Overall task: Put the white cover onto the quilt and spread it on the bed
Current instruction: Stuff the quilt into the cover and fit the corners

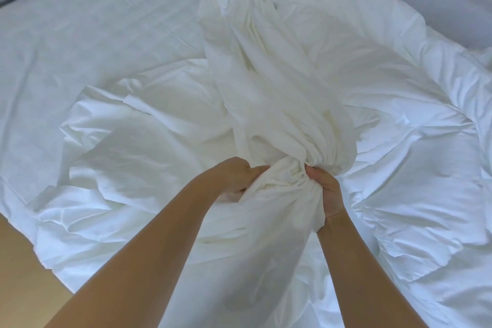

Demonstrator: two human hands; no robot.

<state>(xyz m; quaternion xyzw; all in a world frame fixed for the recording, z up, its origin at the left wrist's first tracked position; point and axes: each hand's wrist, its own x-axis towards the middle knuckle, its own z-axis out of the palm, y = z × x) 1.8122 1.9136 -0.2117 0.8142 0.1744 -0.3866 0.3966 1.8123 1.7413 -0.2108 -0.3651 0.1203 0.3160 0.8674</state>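
L hand [237, 173], R hand [327, 189] round cover [279, 88]

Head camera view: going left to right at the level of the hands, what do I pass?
Smooth white bed sheet → left hand → bunched cream-white cover fabric → right hand → puffy white quilt.
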